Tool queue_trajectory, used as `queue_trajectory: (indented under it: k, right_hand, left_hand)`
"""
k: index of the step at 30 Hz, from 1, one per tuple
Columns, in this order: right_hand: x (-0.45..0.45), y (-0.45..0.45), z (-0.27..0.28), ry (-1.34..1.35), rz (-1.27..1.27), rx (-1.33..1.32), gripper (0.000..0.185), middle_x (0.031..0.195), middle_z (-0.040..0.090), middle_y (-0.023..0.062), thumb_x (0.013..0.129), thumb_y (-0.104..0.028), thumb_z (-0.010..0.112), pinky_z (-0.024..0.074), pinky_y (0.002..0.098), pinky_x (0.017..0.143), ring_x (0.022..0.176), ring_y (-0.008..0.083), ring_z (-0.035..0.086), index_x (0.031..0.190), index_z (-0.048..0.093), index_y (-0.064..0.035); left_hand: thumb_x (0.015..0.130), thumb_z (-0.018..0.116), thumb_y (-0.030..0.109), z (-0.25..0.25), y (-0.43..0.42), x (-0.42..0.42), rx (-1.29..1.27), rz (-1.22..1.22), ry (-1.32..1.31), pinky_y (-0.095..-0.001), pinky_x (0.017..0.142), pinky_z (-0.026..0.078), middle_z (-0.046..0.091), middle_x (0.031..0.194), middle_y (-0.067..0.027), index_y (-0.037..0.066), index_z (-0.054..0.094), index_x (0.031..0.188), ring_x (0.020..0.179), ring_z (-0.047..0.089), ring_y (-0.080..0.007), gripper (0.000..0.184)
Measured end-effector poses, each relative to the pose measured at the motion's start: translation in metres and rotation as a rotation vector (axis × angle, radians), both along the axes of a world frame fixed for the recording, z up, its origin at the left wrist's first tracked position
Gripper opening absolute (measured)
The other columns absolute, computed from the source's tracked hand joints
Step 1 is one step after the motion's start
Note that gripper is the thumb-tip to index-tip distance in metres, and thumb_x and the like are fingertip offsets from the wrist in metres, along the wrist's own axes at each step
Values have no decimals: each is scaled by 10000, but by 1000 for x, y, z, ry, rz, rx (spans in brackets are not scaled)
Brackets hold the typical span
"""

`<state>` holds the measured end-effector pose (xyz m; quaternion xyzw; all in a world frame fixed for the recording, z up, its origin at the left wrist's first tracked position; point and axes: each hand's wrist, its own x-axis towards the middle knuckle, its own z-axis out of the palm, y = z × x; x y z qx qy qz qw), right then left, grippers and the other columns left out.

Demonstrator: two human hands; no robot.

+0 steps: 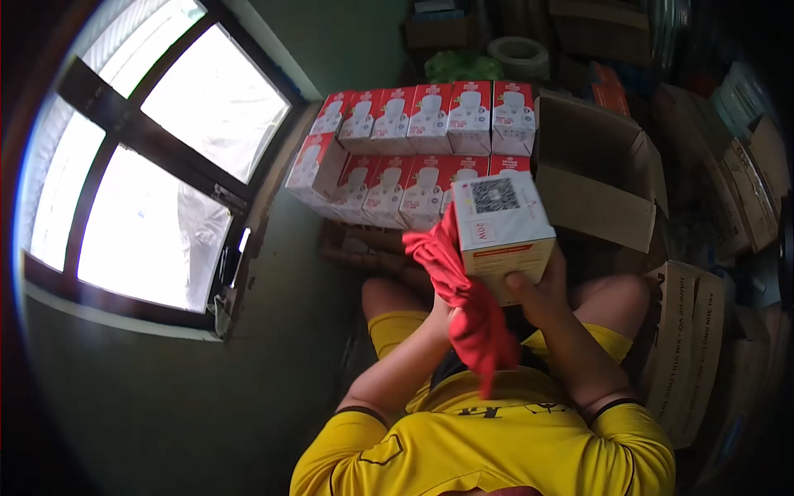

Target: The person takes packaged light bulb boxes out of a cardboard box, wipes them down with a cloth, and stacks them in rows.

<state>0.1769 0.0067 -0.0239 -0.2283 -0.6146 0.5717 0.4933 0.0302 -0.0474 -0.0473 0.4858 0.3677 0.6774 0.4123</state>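
Note:
My right hand grips a white light bulb box from its right and lower side, thumb on the near face. Its upward face carries a QR code and "20W" print. My left hand is closed on a crumpled red cloth, which lies against the box's left side and hangs down towards my lap. The cloth hides most of the left fingers. Just beyond stand two rows of red and white bulb boxes, joined at the left end by another bulb box.
An open cardboard carton stands right of the rows. Another printed carton is by my right knee. A window is in the left wall. At the back are a roll of tape and a green plastic bag.

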Motion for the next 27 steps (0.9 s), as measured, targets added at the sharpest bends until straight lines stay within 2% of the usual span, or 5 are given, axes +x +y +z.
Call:
queue_trajectory:
  k: [9,13,19,21,27]
  right_hand:
    - [-4,-18,-24,112,203,-132,1023,1472,406,168,729,-338,846,285,407,1131,1361,260,379,1519,289,-5]
    - [2,-11,-19,431,-22,-261,885,1199,600,80,706,-418,876,498,349,925,1101,191,593,1358,442,-7]
    - [17,18,-26,150,98,-230,877,1349,527,122,829,-541,728,426,357,1010,1211,199,527,1419,392,14]
    - [4,9,-8,19,33,-160,884,1428,463,152,880,-550,661,359,378,1082,1311,223,454,1469,338,24]
    - [-26,-3,-7,233,-180,98,1138,1522,299,178,834,-585,697,315,429,1119,1381,291,356,1560,14,-35]
  left_hand:
    - [964,580,117,10,0,-36,-72,-188,-192,-350,954,490,592,1207,-77,35,471,1298,1120,584,-176,361]
    - [976,567,116,8,-8,-13,-6,-97,96,-353,965,490,584,1228,-79,36,451,1324,1138,580,-179,375]
    - [995,549,114,1,-12,-29,-208,-99,-350,-358,980,490,572,1258,-84,39,423,1363,1164,574,-183,396]
    - [955,485,33,4,3,-52,3,-407,-242,-365,1021,449,528,1318,-102,7,366,1402,1187,562,-196,463]
    - [938,502,35,29,3,-30,268,49,539,-361,988,430,591,1184,-106,-7,526,1219,1119,579,-220,284]
